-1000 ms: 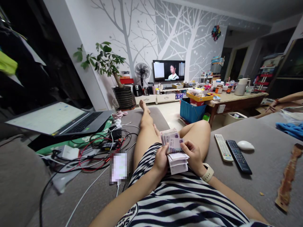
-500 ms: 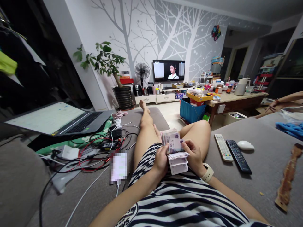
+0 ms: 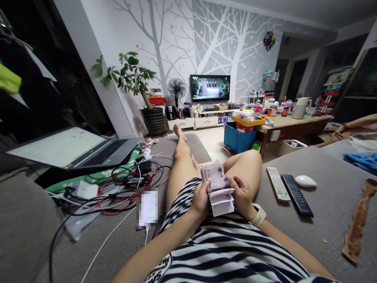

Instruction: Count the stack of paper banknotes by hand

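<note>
A stack of purple-and-white banknotes (image 3: pixel 214 176) is held over my lap, its lower notes folded down and fanned toward me. My left hand (image 3: pixel 200 199) is closed around the left side of the stack, thumb lying on top. At the right edge, my right hand (image 3: pixel 240 194) has its fingers curled together, thumb and forefinger pinching at the notes' edge. A pale watch (image 3: pixel 258 216) is on my right wrist. The undersides of the notes and some fingertips are hidden.
Left on the grey sofa (image 3: pixel 118 251) are a laptop (image 3: pixel 108 152), tangled cables (image 3: pixel 129 179) and a blurred-out phone (image 3: pixel 147 208). To the right lie a white remote (image 3: pixel 278 184), a black remote (image 3: pixel 297 195), a white mouse (image 3: pixel 305 181) and another person's arm (image 3: pixel 357 122).
My right fingers have shifted slightly at the notes' right edge, and the top note lies a little differently. My left hand stays put. The television picture has changed.
</note>
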Available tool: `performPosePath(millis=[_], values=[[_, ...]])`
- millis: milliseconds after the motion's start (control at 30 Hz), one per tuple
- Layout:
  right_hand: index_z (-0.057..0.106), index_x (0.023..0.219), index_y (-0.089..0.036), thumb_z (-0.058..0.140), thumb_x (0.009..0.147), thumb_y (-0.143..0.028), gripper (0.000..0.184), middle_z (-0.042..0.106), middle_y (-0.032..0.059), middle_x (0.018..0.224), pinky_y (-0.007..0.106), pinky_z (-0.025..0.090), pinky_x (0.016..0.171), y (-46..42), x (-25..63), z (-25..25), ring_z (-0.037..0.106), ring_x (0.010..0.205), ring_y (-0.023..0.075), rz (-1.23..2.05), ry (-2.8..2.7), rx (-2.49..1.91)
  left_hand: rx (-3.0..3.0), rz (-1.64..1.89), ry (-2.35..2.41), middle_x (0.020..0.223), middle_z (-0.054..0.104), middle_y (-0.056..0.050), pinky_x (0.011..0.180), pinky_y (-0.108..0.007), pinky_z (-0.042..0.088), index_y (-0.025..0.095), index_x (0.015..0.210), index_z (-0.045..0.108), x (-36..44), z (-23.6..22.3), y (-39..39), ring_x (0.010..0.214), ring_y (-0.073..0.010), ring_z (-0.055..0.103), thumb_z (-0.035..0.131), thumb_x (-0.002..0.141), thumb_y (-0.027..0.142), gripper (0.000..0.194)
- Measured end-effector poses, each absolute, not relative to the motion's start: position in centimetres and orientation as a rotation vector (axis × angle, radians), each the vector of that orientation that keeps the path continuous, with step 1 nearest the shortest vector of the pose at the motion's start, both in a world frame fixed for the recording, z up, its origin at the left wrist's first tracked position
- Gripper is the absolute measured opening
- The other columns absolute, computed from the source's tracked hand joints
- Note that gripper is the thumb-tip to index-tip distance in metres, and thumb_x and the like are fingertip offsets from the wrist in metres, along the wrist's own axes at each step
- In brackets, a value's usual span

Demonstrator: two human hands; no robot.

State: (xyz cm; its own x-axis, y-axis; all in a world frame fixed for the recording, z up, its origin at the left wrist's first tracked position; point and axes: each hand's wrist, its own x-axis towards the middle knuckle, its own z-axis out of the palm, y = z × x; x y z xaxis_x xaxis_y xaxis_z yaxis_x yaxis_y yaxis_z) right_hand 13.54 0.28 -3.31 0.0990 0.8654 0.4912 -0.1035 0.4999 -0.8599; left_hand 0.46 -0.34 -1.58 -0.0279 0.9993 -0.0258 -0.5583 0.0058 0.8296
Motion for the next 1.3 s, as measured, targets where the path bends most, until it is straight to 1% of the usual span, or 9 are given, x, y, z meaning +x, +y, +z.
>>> performPosePath(millis=[133, 267, 433, 533, 600, 700, 833, 1000, 1300], values=[[0.055, 0.065, -0.019, 0.051, 0.086, -0.053, 0.04, 0.049, -0.0018, 0.056, 0.025, 0.033, 0.051, 0.4, 13.5, -3.5, 0.041, 0.053, 0.0124, 0.849, -1.276, -0.767, 0.708, 1.431, 0.768, 0.072, 0.072, -0.007, 0.076, -0.034, 0.052, 0.01, 0.081, 0.068, 0.5, -1.7, -0.2, 0.078, -0.0233, 0.068, 0.07, 0.064, 0.035, 0.031], [0.059, 0.073, -0.018, 0.043, 0.089, -0.057, 0.045, 0.052, -0.0006, 0.052, 0.026, 0.031, 0.046, 0.7, 13.5, -4.1, 0.04, 0.046, 0.0116, 0.971, -1.25, -0.708, 0.695, 1.426, 0.75, 0.075, 0.073, -0.008, 0.076, -0.037, 0.052, 0.009, 0.084, 0.068, 0.6, -2.0, 0.0, 0.075, -0.0234, 0.069, 0.069, 0.065, 0.035, 0.032], [0.051, 0.068, -0.02, 0.058, 0.081, -0.053, 0.037, 0.047, -0.0038, 0.053, 0.025, 0.036, 0.051, 1.0, 13.3, -3.9, 0.041, 0.05, 0.0113, 0.898, -1.246, -0.77, 0.694, 1.402, 0.746, 0.074, 0.073, -0.009, 0.079, -0.038, 0.052, 0.01, 0.083, 0.068, 0.6, -2.0, -0.1, 0.081, -0.0252, 0.069, 0.07, 0.064, 0.034, 0.032], [0.049, 0.073, -0.02, 0.068, 0.075, -0.049, 0.034, 0.045, -0.0051, 0.058, 0.024, 0.035, 0.05, 1.2, 13.3, -3.7, 0.04, 0.053, 0.0106, 0.848, -1.231, -0.801, 0.721, 1.391, 0.741, 0.079, 0.074, -0.009, 0.081, -0.038, 0.052, 0.01, 0.084, 0.067, 0.5, -1.9, -0.2, 0.081, -0.0242, 0.069, 0.071, 0.064, 0.033, 0.03], [0.049, 0.074, -0.02, 0.07, 0.073, -0.046, 0.034, 0.045, -0.0052, 0.061, 0.023, 0.035, 0.051, 1.4, 13.3, -3.8, 0.04, 0.054, 0.0106, 0.838, -1.23, -0.815, 0.74, 1.377, 0.738, 0.082, 0.074, -0.009, 0.081, -0.037, 0.051, 0.01, 0.086, 0.067, 0.5, -1.9, -0.3, 0.081, -0.0237, 0.069, 0.071, 0.064, 0.032, 0.03], [0.048, 0.068, -0.019, 0.066, 0.077, -0.045, 0.032, 0.043, -0.0046, 0.06, 0.023, 0.034, 0.053, 1.5, 13.3, -4.0, 0.039, 0.056, 0.0107, 0.823, -1.264, -0.85, 0.742, 1.364, 0.748, 0.083, 0.074, -0.01, 0.081, -0.038, 0.051, 0.011, 0.087, 0.067, 0.4, -1.9, -0.4, 0.082, -0.0244, 0.069, 0.072, 0.063, 0.03, 0.031], [0.044, 0.061, -0.019, 0.06, 0.081, -0.047, 0.038, 0.039, -0.0048, 0.057, 0.023, 0.032, 0.052, 1.4, 13.5, -4.2, 0.035, 0.055, 0.0107, 0.802, -1.303, -0.86, 0.719, 1.368, 0.751, 0.079, 0.074, -0.009, 0.082, -0.038, 0.051, 0.011, 0.086, 0.068, 0.5, -1.7, -0.5, 0.085, -0.0257, 0.069, 0.074, 0.061, 0.031, 0.032], [0.043, 0.06, -0.02, 0.058, 0.083, -0.048, 0.039, 0.038, -0.0047, 0.057, 0.024, 0.031, 0.053, 1.1, 13.5, -4.1, 0.034, 0.056, 0.0108, 0.772, -1.321, -0.845, 0.684, 1.406, 0.734, 0.079, 0.074, -0.009, 0.082, -0.038, 0.052, 0.01, 0.086, 0.068, 0.7, -1.3, -0.5, 0.087, -0.0258, 0.069, 0.071, 0.064, 0.038, 0.035], [0.045, 0.059, -0.019, 0.058, 0.084, -0.045, 0.038, 0.038, -0.0043, 0.056, 0.024, 0.029, 0.052, 0.9, 13.5, -3.9, 0.034, 0.056, 0.0109, 0.784, -1.34, -0.811, 0.684, 1.432, 0.726, 0.077, 0.074, -0.01, 0.084, -0.039, 0.051, 0.009, 0.09, 0.068, 0.7, -1.7, -0.2, 0.089, -0.026, 0.068, 0.069, 0.067, 0.035, 0.035]])
